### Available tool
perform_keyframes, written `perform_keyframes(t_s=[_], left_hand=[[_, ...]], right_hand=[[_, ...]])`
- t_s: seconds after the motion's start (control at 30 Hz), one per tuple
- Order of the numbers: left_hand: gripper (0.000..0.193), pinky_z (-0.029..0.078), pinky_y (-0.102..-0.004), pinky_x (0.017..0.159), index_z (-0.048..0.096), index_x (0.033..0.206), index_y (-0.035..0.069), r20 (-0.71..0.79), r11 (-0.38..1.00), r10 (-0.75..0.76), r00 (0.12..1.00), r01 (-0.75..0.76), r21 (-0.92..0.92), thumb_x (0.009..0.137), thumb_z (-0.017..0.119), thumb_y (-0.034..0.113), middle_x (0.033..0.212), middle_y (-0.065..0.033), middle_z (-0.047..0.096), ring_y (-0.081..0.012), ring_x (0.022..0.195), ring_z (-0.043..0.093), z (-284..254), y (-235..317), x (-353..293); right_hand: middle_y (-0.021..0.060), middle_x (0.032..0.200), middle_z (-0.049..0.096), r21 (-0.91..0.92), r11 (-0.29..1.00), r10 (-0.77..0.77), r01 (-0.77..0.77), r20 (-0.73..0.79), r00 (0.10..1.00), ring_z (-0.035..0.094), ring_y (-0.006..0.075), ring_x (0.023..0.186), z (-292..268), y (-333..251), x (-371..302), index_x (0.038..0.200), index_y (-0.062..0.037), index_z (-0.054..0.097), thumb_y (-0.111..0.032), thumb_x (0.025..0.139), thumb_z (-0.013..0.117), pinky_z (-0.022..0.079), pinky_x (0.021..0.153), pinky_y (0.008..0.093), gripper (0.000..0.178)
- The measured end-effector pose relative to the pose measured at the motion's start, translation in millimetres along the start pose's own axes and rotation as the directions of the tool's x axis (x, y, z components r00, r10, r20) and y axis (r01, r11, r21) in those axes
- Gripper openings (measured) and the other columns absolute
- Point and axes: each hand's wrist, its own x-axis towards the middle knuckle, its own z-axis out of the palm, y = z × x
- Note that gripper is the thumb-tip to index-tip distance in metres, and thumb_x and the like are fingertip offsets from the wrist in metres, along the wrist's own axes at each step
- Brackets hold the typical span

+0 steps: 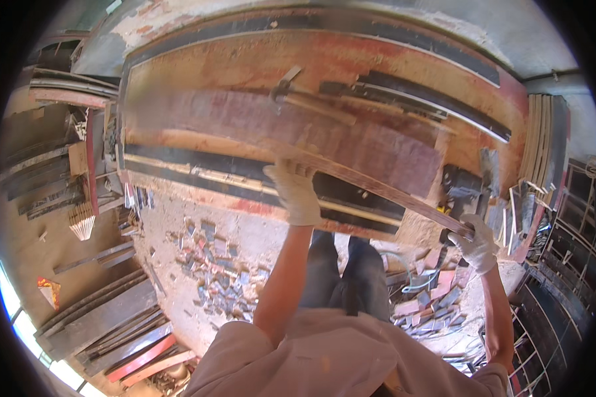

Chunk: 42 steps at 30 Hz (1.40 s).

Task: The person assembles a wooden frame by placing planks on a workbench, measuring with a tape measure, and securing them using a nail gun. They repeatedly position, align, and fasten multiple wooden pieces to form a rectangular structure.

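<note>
Right gloved hand (473, 246) clasping one end of a reddish wooden strip (379, 192), left gloved hand (295, 192) touching it, grip unclear

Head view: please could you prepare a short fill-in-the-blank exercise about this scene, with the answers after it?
1. Touching a wooden strip, the left hand and right hand wear gloves coloured ______.
2. The handle of the hammer is made of ______.
3. The black-and-yellow tool lies nearer to the ______ hand.

Missing words: white; wood; right.
</note>
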Motion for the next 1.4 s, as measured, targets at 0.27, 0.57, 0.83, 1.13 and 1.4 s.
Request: perform_keyframes(t_s=[0.27, 0.57, 0.83, 1.13, 1.4], left_hand=[[0.085, 0.050, -0.0293, 0.061, 0.033, 0.155, 0.015, -0.189, 0.926, 0.311, 0.931, -0.251, 0.283, 0.096, 0.049, 0.075, 0.096, -0.0049, 0.061, -0.0145, 0.071, 0.055, -30, 161, -11], [0.037, 0.045, -0.0274, 0.053, 0.068, 0.110, 0.005, 0.545, 0.217, 0.368, 0.753, -0.640, 0.737, 0.104, 0.062, 0.041, 0.079, 0.0002, 0.060, -0.0119, 0.063, 0.054, 20, 257, -14], [0.037, 0.048, -0.0419, 0.066, 0.064, 0.118, 0.015, 0.855, -0.323, -0.332, 0.397, -0.900, 0.292, 0.091, 0.071, 0.039, 0.085, -0.0049, 0.062, -0.0266, 0.075, 0.061, -108, 163, -1], [0.032, 0.049, -0.0505, 0.092, 0.060, 0.120, 0.014, 0.851, -0.288, -0.390, 0.352, -0.924, 0.250, 0.090, 0.068, 0.022, 0.111, -0.0079, 0.068, -0.0336, 0.100, 0.065, -203, 163, 107], [0.052, 0.042, -0.0471, 0.114, 0.058, 0.143, 0.011, 0.677, -0.608, -0.366, 0.639, -0.715, 0.346, 0.092, 0.067, 0.013, 0.137, -0.0130, 0.063, -0.0329, 0.129, 0.057, -284, 175, 195]], right_hand=[[0.0116, 0.095, 0.073, -0.043, 0.995, 0.101, -0.092, 0.307, 0.946, 0.071, 0.0320, 0.092, 150, -56, -31, 0.107, -0.0064, 0.069, -0.024, 0.080, 0.084, 0.056, 0.080, 0.0421, 0.036], [0.0168, 0.143, 0.054, -0.393, 0.858, -0.478, 0.331, -0.377, 0.793, 0.049, 0.0398, 0.134, 43, -253, 42, 0.144, -0.0127, 0.054, -0.038, 0.081, 0.084, 0.043, 0.111, 0.0509, 0.075], [0.0153, 0.141, 0.056, -0.718, 0.667, -0.298, 0.202, -0.008, 0.955, 0.051, 0.0370, 0.132, 59, -88, -20, 0.148, -0.0113, 0.051, -0.037, 0.079, 0.082, 0.034, 0.118, 0.0535, 0.080], [0.0107, 0.085, 0.062, -0.550, 0.814, -0.190, 0.188, 0.054, 0.980, 0.060, 0.0321, 0.083, 202, -2, -11, 0.121, -0.0096, 0.061, -0.015, 0.089, 0.063, 0.046, 0.076, 0.0450, 0.033], [0.0114, 0.118, 0.065, -0.574, 0.808, -0.231, 0.130, -0.106, 0.967, 0.059, 0.0287, 0.111, 284, -15, 82, 0.131, -0.0084, 0.060, -0.028, 0.094, 0.065, 0.046, 0.101, 0.0438, 0.043]])
